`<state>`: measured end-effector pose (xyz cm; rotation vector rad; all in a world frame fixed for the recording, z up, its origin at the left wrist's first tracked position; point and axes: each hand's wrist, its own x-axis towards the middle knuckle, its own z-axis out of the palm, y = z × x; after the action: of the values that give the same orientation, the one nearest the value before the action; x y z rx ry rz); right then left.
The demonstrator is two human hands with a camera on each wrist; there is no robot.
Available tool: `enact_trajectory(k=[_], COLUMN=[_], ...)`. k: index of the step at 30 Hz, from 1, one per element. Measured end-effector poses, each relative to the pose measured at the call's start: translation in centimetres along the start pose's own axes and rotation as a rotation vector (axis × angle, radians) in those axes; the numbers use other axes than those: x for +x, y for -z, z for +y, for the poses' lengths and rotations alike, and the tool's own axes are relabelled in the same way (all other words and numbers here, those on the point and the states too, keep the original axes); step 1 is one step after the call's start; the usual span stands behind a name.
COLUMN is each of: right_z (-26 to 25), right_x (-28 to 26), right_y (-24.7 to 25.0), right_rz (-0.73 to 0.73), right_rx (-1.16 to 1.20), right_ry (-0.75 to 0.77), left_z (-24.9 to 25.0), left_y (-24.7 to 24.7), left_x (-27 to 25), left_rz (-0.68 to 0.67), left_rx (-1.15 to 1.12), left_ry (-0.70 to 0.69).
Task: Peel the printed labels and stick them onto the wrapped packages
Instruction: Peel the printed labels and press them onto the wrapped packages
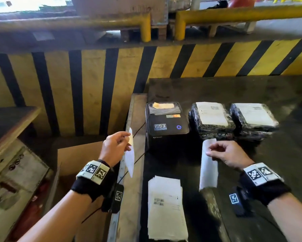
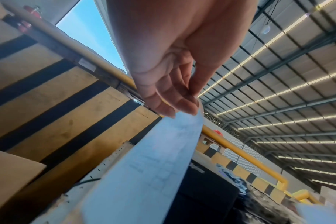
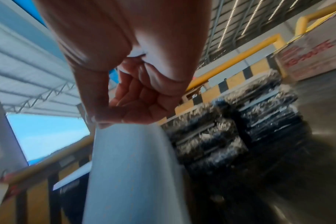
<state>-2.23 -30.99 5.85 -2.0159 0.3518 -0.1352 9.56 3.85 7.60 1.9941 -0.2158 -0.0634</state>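
Now, step in hand: we have a label and its backing apart, one sheet in each hand, so the peeling looks finished and the sticking not yet begun.
Left hand (image 1: 114,147): at centre left of the head view, its grip is a narrow pinch of thumb and fingers on the top of a white sheet (image 1: 130,154), which hangs down over the bench edge.
Right hand (image 1: 228,154): at centre right, its grip pinches the upper edge of another white sheet (image 1: 208,169), which hangs and curls a little.
Which sheet is the label: we cannot tell from these views; both look plain white.
Wrapped packages: two stacks in black film, left stack (image 1: 211,119) and right stack (image 1: 253,118), stand just right of the printer (image 1: 166,119) in the upper right half; each top package already carries a label.
Printed labels: a pile (image 1: 166,208) lies on the bench (image 1: 277,91) at lower centre.
Cardboard box (image 1: 73,159): open, below the left hand.
Next move, as we judge: drop the backing, perhaps in the box, then bring the sticky sheet flat onto a package without a label and smooth it without wrinkles.
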Motion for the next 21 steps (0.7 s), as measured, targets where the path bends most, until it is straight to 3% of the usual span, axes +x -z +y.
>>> enact_trajectory(k=[5,12,17,21], right_z=[4.0,5.3,5.2,2.8], right_x=[2.2,3.9,4.2,3.9], right_y=[-4.1,-7.4,-7.9,-7.1], right_rz=[-0.111,-0.233,-0.25,-0.167], right_rx=[-0.231,-0.432,-0.473,-0.375], right_ry=[-0.056,-0.103,-0.111,-0.07], left_z=[1.0,1.1,1.4,2.2], left_y=[-1.9,-3.7,-4.5,-5.1], left_x=[-1.4,-2.7,-3.1,-2.8], left_rz=[-0.062,-0.059,-0.056,-0.058], left_rx=[-0.073,-0.077,0.0,0.061], left_ry=[0.058,0.113,0.083,0.038])
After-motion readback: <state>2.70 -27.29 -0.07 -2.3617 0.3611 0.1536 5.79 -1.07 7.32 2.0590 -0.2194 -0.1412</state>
